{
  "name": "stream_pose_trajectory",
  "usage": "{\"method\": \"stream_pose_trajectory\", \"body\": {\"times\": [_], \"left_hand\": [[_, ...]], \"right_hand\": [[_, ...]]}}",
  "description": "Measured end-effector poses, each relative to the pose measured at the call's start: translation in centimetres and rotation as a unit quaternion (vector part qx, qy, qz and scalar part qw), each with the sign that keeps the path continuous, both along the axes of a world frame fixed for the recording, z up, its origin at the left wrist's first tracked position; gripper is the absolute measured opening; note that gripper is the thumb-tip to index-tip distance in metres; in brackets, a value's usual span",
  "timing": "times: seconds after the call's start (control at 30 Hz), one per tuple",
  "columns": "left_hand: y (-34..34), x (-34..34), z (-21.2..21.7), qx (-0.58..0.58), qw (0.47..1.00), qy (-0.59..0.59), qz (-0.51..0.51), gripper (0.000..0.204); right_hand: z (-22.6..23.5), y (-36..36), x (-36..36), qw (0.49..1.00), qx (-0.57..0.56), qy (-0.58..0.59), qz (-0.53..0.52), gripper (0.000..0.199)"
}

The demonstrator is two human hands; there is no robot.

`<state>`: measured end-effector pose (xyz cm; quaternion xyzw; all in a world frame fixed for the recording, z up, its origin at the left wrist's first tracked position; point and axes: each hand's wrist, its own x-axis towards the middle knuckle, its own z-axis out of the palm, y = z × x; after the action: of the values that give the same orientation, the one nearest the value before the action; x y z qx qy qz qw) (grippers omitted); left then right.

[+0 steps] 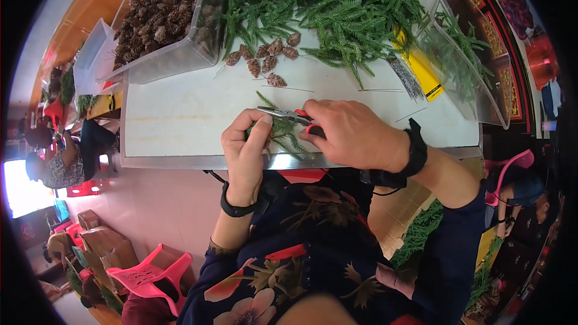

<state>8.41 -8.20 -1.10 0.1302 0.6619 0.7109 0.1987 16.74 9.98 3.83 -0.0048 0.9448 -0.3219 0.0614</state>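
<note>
My right hand (358,133) is closed round the red handles of a pair of pliers (282,114), whose metal jaws point left toward my left fingertips. Between thumb and forefinger, my left hand (242,147) pinches a green artificial pine sprig (289,135) just above the table's near edge. The plier jaws lie across the sprig at the left thumb; whether they grip a wire there I cannot tell. Something brownish shows beside the left fingers, mostly hidden. Beyond the hands, several loose pine cones (270,63) with thin wires lie on the white table (174,117).
A clear plastic bin (201,54) full of pine cones stands at the far left. Green pine sprigs (361,12) are heaped at the back. To the right are cut wires (404,77) on a yellow strip (424,75) and a tilted clear bin (481,93). Other people sit at both sides.
</note>
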Motion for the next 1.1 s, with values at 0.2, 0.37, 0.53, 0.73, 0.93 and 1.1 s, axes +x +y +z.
{"method": "stream_pose_trajectory", "body": {"times": [0.2,0.37,0.53,0.73,0.93,1.1], "left_hand": [[0.0,-0.2,0.9,0.134,0.977,-0.147,-0.079,0.021],[-0.7,-0.9,0.0,0.165,0.962,-0.186,-0.113,0.022],[-0.9,-1.1,0.2,0.168,0.952,-0.216,-0.140,0.021],[-1.0,-1.2,0.6,0.205,0.910,-0.311,-0.181,0.025],[-1.4,-1.7,-1.1,0.281,0.846,-0.372,-0.258,0.028],[-1.6,-2.1,-2.1,0.285,0.824,-0.401,-0.280,0.027]], "right_hand": [[0.0,2.0,-0.1,0.996,-0.058,0.065,0.024,0.027],[0.7,2.2,0.1,0.997,-0.046,-0.002,0.055,0.028],[0.2,2.3,0.0,0.995,-0.057,0.023,0.075,0.029],[-0.2,3.2,-1.0,0.986,-0.079,0.030,0.143,0.027],[-0.7,3.1,-1.1,0.980,-0.101,0.053,0.166,0.026],[-0.8,2.5,-0.6,0.986,-0.067,0.048,0.146,0.026]]}}
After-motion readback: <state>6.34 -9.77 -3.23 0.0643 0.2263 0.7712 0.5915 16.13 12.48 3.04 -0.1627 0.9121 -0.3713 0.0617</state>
